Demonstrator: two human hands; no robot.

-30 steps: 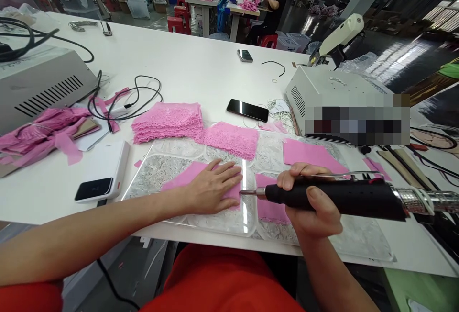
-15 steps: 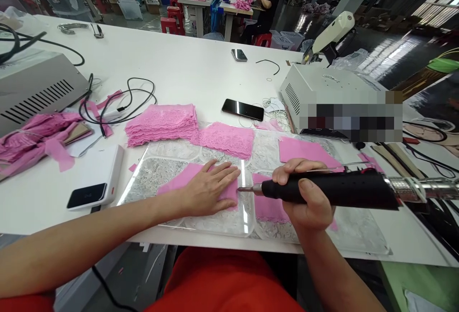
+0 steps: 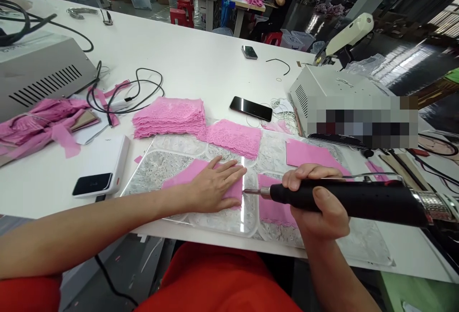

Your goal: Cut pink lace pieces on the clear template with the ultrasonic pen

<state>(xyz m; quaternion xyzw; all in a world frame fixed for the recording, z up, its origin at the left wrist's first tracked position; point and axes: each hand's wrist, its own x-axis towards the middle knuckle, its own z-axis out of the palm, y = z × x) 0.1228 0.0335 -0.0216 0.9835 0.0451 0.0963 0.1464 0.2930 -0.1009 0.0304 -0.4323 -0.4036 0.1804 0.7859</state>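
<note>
My left hand [image 3: 215, 185] lies flat with spread fingers on a pink fabric piece [image 3: 179, 176], pressing it onto a clear plastic sheet [image 3: 222, 223] with rounded outlines. In my right hand [image 3: 324, 206] is a thick black handheld tool [image 3: 373, 199] with a pointed metal tip. Thumb and fingers wrap round its body. The tip points left, at the right edge of the pink piece; whether it touches is too small to tell. Beneath the tool lies another pink piece [image 3: 274, 206], partly hidden by my right hand. A third pink piece [image 3: 311, 153] lies behind it.
Behind the sheet are a stack of pink lace fabric [image 3: 168, 117] and a lower stack [image 3: 233, 138]. A black phone [image 3: 251, 108], a white power bank [image 3: 107, 163], looped cables [image 3: 138, 82] and grey machine boxes [image 3: 43, 75] surround the work. A person [image 3: 278, 3] sits at a sewing machine beyond.
The view has shifted slightly. My left hand stays flat on the pink piece. The tool tip sits slightly farther from the fabric edge, and its rear end hangs lower.
</note>
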